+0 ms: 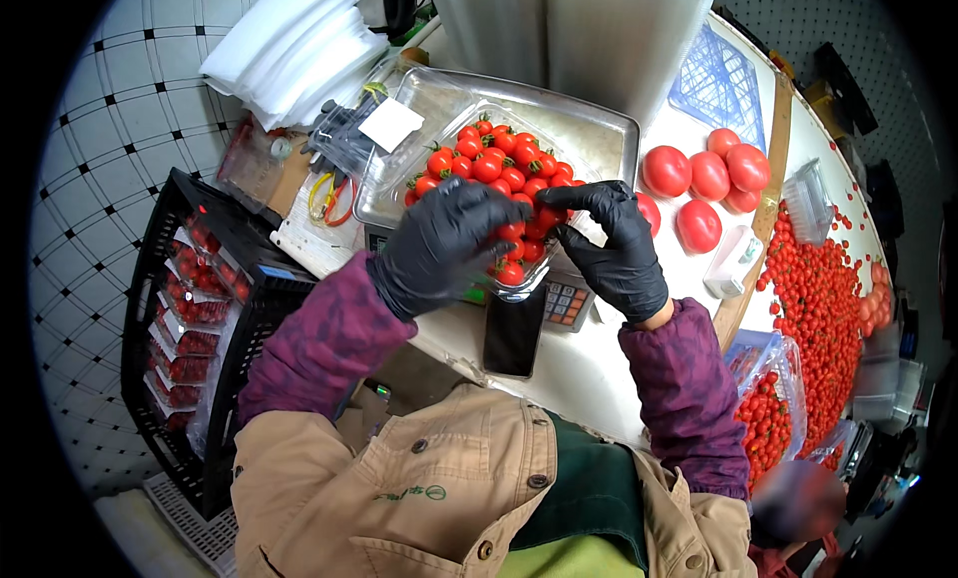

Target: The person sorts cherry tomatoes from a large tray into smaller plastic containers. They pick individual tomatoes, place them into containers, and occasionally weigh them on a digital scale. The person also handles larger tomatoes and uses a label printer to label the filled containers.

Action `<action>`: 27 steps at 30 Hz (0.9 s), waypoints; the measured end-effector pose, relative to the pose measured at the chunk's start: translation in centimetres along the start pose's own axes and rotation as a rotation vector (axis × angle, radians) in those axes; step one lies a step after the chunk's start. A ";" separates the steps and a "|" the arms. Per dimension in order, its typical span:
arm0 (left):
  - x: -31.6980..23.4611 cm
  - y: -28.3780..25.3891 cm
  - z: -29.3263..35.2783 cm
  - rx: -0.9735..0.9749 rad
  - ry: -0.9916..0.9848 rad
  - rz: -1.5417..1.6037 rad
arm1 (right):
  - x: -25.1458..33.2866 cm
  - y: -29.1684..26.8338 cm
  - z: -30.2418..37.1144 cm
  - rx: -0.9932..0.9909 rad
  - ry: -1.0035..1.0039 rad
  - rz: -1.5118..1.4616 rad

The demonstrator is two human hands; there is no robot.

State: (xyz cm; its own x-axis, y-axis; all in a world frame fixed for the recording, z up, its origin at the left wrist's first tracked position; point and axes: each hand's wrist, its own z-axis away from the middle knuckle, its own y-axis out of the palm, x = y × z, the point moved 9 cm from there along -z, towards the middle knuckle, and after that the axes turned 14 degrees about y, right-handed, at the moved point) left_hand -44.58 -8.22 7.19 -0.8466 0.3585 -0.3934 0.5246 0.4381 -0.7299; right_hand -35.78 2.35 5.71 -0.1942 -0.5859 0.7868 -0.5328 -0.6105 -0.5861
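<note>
Left hand (434, 241) in a black glove, blurry, bent over the little red cherry tomatoes (489, 169); can't tell if pinching one. Right hand (619, 249) gloved in black too, thumb and pointer finger curved apart, tips right by the same cherry tomatoes; can't tell about pinching there either. Cherry tomatoes heaped in a clear plastic box (517, 295), over a shiny metal tray (599, 129). Black phone (511, 333) just in front. Big round tomatoes (710, 176) off to the right.

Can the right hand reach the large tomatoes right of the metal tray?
Likely yes: the right hand is close beside the large tomatoes, with nothing visible blocking the way, though it is busy at the cherry tomatoes.
</note>
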 end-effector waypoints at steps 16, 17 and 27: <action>-0.4 -3.0 3.9 -0.202 -0.153 -0.009 | 2.4 0.1 0.5 0.042 -0.160 0.140; -1.7 -1.3 2.4 -0.049 -0.099 -0.070 | 2.4 0.1 0.6 0.021 -0.150 0.117; 1.2 -1.3 0.1 -0.061 -0.222 0.067 | -4.2 -2.2 1.9 -0.102 0.188 -0.315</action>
State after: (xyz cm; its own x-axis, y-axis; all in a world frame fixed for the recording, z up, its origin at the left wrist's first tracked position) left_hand -46.33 -8.41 7.66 -0.8053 0.2009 -0.5579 0.5788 0.4706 -0.6660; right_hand -32.23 5.18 3.34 -0.1508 -0.2638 0.9527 -0.6678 -0.6834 -0.2949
